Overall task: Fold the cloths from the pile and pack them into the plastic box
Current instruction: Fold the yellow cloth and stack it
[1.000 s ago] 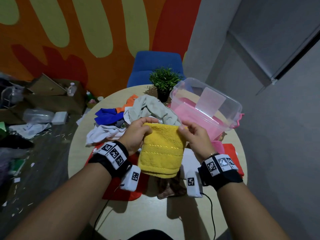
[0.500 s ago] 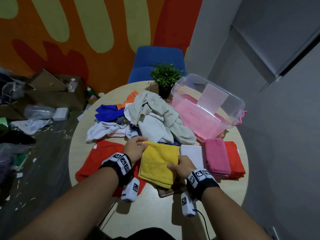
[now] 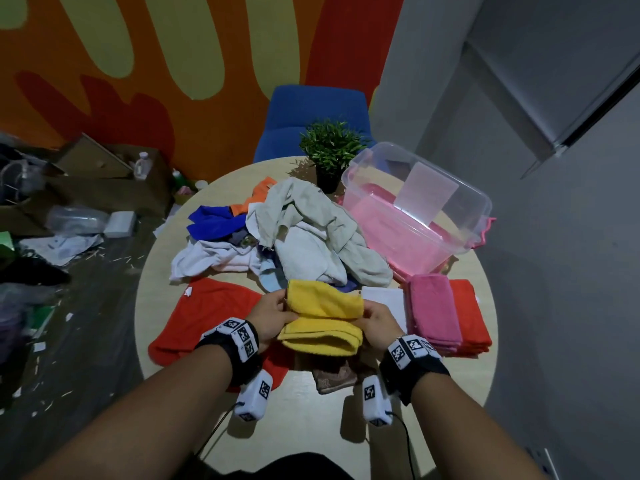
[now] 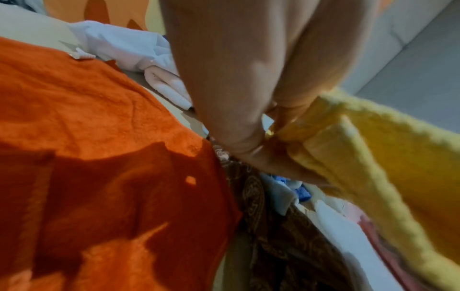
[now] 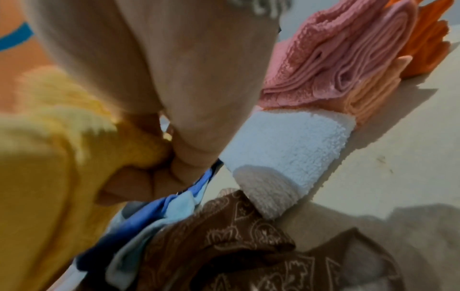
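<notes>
Head view: left hand (image 3: pixel 273 315) and right hand (image 3: pixel 375 322) both pinching the yellow cloth (image 3: pixel 322 320) at its ends, held just above the near-centre of the table (image 3: pixel 304 424), mid-fold, upper flap lifted over the lower layer. Long axis running left-right, fold edge toward the near side, open edges facing the far pile (image 3: pixel 298 233). Box (image 3: pixel 415 209) far right, open, pink cloth inside; folded pink cloth (image 3: pixel 434 313) and red cloth (image 3: pixel 469 317) stacked just right of the hands, well short of the box. Likely best done by matching both flap corners before laying down, then pressing flat so thick terry stays squared. Left wrist view: left thumb and fingers (image 4: pixel 251 137) clamped on the cloth's layered left edge, orange cloth (image 4: pixel 99 157) spread below on the left. Right wrist view: right fingers (image 5: pixel 139 185) curled round the cloth's right end, folded white cloth (image 5: pixel 288 149) just beside on the right, brown patterned cloth (image 5: pixel 236 246) underneath near. Blur on both; exact corner alignment not readable.
</notes>
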